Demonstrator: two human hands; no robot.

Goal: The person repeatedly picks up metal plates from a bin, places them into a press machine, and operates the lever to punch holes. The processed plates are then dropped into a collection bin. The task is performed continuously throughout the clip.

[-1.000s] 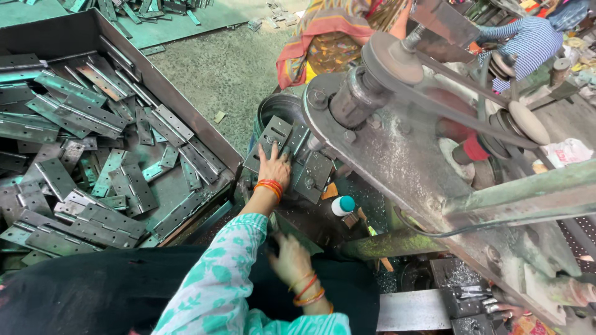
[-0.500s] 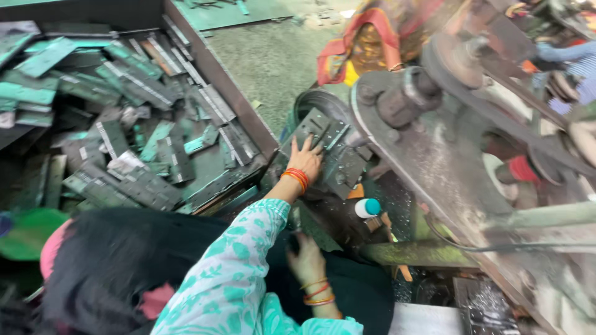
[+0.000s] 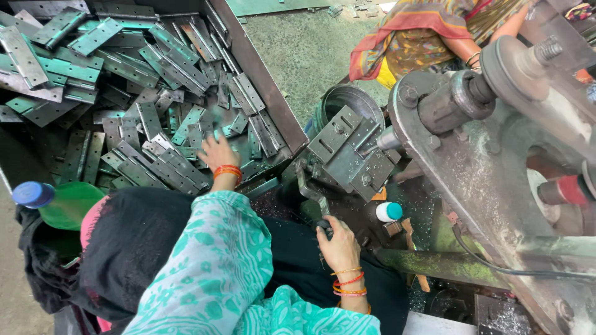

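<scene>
Beside the bin (image 3: 261, 80), left hand (image 3: 217, 153) touches hinges (image 3: 162, 162) lying diagonally.

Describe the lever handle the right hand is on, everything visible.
The lever handle is a dull grey metal bar, worn and grimy, slightly bent. It runs from near the grey jig plates down toward the person. Its lower end carries a dark grip, mostly hidden by the right hand, whose fingers close around it. It stands just right of the bin wall, above dark swarf-strewn machine bed. Its pivot cannot be made out.
</scene>
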